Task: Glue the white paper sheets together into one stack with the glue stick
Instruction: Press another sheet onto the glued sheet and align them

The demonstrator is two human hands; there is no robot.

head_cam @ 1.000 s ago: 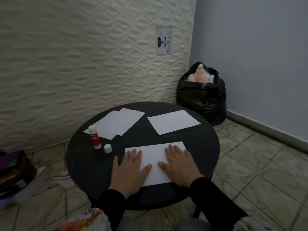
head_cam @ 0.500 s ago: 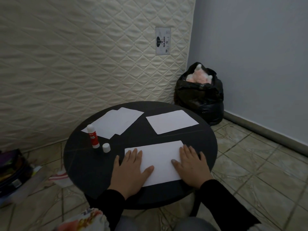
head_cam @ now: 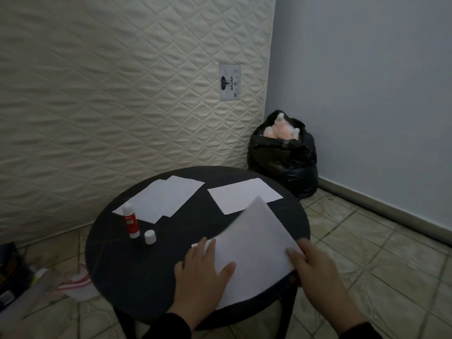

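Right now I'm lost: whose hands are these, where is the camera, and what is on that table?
No machine here: a person's two bare hands, filmed by one camera on their head, looking forward and down. The left hand lies flat on the near sheet. The right hand grips that sheet's right edge and tilts it up; it looks blurred. On the round black table stand an uncapped glue stick and its cap. Behind them lie two overlapping sheets, and to their right a single sheet.
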